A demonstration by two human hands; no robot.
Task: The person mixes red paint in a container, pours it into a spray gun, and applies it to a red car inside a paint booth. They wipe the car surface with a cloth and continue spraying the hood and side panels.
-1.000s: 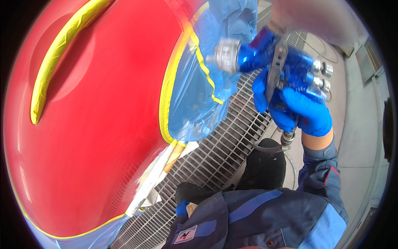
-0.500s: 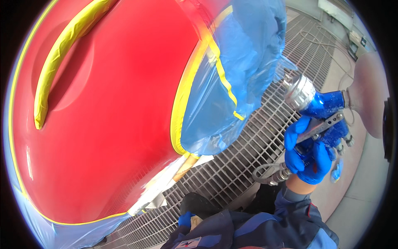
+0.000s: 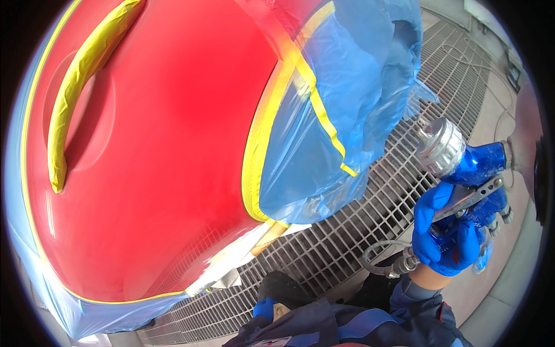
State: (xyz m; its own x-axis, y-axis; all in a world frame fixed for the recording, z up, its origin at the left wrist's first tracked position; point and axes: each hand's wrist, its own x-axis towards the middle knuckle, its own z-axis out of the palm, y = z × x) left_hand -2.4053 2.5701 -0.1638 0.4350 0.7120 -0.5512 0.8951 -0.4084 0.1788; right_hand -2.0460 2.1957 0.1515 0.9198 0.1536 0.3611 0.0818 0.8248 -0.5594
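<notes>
In my blue-gloved right hand (image 3: 448,246) is a paint spray gun (image 3: 474,165), with my fingers wrapped round its handle and trigger. The gun has a blue body, a silver front cap and a pinkish cup on top, cut off by the rim of the view. A hose (image 3: 378,266) joins it at the bottom of the handle. The gun is apart from the glossy red car panel (image 3: 185,144) on the left. Low by my dark trousers is my left hand (image 3: 265,309), also in a blue glove; its fingers are mostly hidden.
Blue masking film (image 3: 358,104) with yellow tape (image 3: 254,156) borders the red panel. A yellow-wrapped door handle (image 3: 75,92) stands out from it. Metal floor grating (image 3: 341,237) lies below. At the far right a hose (image 3: 480,63) runs along the floor.
The whole view has shifted a little, so panel and film appear farther right and lower. The spray gun, still in my right hand, also appears farther right and slightly lower.
</notes>
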